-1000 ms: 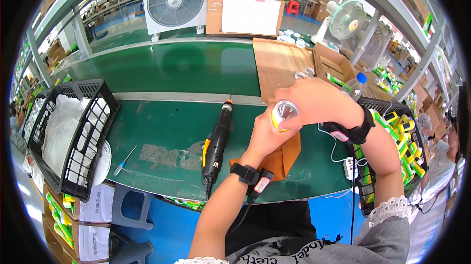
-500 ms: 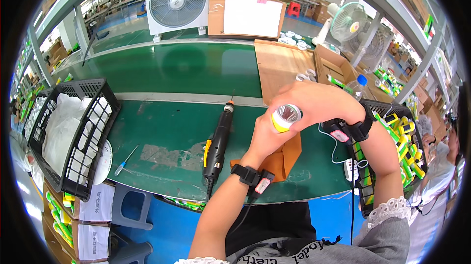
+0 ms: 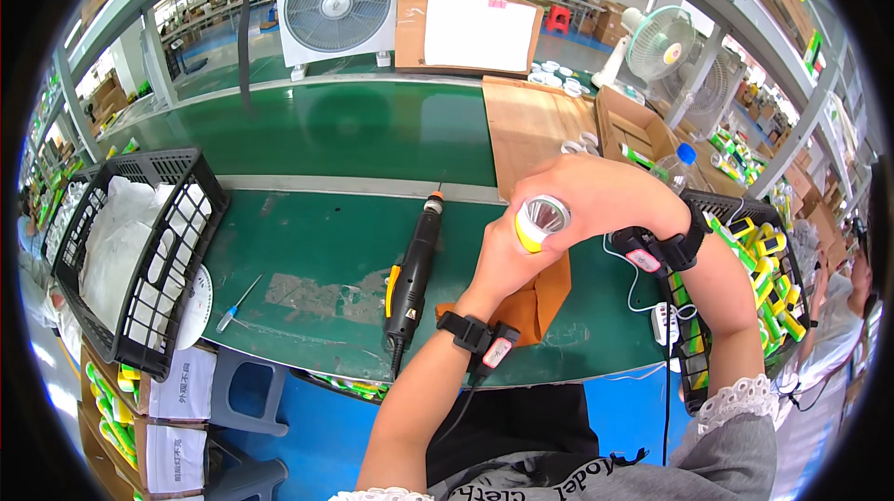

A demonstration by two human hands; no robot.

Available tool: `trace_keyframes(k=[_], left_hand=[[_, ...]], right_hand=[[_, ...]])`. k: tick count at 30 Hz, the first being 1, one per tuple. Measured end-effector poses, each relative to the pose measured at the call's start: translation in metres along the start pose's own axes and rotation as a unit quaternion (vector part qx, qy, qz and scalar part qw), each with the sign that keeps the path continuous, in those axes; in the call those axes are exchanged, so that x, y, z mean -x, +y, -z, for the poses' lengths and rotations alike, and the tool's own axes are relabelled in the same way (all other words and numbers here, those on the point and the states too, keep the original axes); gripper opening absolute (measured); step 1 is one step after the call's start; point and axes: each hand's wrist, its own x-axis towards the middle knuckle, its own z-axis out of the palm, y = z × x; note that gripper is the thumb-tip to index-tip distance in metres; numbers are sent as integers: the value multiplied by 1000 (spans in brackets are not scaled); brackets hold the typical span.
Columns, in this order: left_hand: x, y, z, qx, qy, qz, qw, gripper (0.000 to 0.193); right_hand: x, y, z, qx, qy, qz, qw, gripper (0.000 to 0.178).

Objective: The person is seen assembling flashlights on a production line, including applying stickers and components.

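Between my two hands is a small flashlight with a reflector head, a white rim and a yellow body. Its reflector end tilts up toward me. My left hand is wrapped round the body from the near left side. My right hand arches over from the right, its fingers closed on the flashlight's head; some fingertips are hidden behind it. An orange-brown cloth lies on the green bench just below the hands. A black electric screwdriver with a yellow lever rests left of them.
Far left stands a black crate with white plastic bags, near a small screwdriver. To the right, another crate holds several green-yellow flashlights beside a power strip. A box fan and a cardboard sheet are farther back.
Both hands keep hold of the flashlight, which has barely shifted. The dark strap hanging at the upper left has swung to the right.
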Motion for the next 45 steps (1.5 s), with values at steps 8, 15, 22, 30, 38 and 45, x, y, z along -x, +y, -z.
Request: trace_keyframes(k=[8, 15, 22, 30, 38, 45], left_hand=[[-1, 1, 0, 8, 7, -3, 1000, 42], [-1, -4, -3, 12, 1, -12, 1000, 52], [-1, -4, 1, -5, 5, -9, 1000, 51], [-1, -3, 2, 12, -1, 5, 1000, 48], [-1, -2, 2, 2, -1, 3, 1000, 49], [-1, -4, -1, 2, 11, -7, 1000, 49]], right_hand=[[-1, 4, -7, 45, 82, 41, 995, 39], [3, 1, -5, 46, 121, 78, 988, 39], [1, -7, -3, 53, 35, -44, 997, 41], [-2, -4, -3, 33, 15, -24, 999, 38], [-1, -1, -3, 28, 36, 13, 999, 38], [0, -2, -7, 34, 60, -14, 998, 37]])
